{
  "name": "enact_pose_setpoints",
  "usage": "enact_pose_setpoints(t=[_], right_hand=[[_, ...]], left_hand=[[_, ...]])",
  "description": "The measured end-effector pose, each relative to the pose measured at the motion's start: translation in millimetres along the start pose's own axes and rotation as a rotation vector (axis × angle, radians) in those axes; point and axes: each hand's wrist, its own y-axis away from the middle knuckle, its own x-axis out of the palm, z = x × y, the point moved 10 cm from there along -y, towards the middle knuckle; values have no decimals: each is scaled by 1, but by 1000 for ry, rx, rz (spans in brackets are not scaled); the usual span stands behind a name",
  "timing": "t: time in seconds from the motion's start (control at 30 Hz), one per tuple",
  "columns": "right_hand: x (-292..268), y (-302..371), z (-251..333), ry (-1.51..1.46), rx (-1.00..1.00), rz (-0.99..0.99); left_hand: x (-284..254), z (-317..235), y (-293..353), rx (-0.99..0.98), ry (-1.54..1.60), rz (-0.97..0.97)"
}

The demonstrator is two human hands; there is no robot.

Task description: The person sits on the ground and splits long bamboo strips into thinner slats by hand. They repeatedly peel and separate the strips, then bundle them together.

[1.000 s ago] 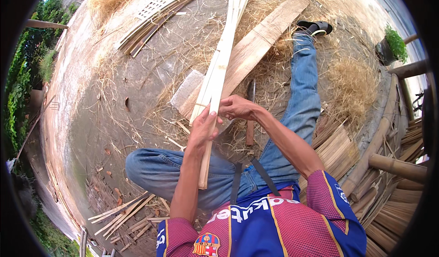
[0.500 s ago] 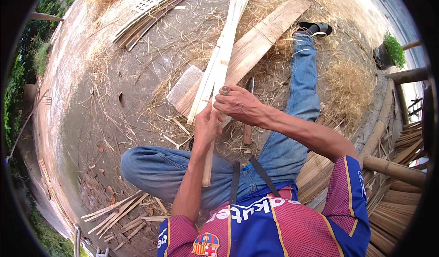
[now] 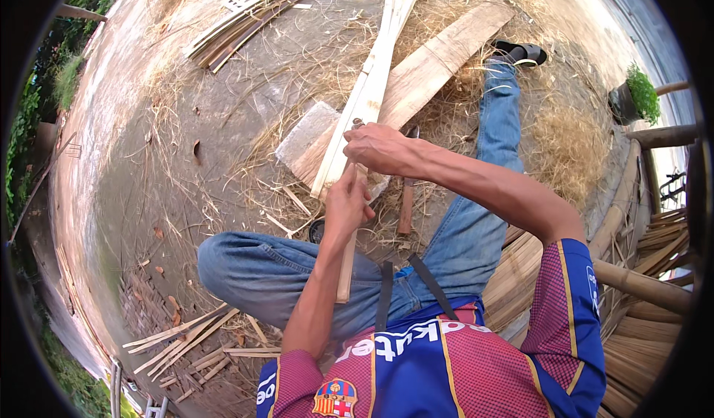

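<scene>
Several long pale split-wood strips (image 3: 378,83) lean from the far side toward me over a wooden plank. My left hand (image 3: 347,201) is closed around a pale strip (image 3: 346,277), whose near end sticks out below it over my left thigh. Just beyond, my right hand (image 3: 383,149) is closed in a fist against the strips, knuckles up. A small round brownish end (image 3: 358,123) pokes out at its far side. The rest of what it grips is hidden under the fingers, so I cannot tell its kind.
The wide plank (image 3: 446,50) rests on a grey block (image 3: 306,137). A wooden-handled tool (image 3: 406,208) lies between my legs. Bundled strips (image 3: 260,20) lie far left, short strips (image 3: 190,343) near left. Curly shavings (image 3: 569,150) cover the floor; a potted plant (image 3: 632,98) stands right.
My right hand has shifted slightly left and away from me along the strips, opening a small gap to my left hand. The left hand stays on its strip. The whole view has shifted slightly.
</scene>
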Motion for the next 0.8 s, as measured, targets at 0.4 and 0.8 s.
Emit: enact_pose_setpoints(t=[0.4,0.8], right_hand=[[-6,-7,8,-20,28,97],[-13,0,-40,90,141,60]], left_hand=[[8,20,0,-123,36,94],[18,15,11,-140,63,141]])
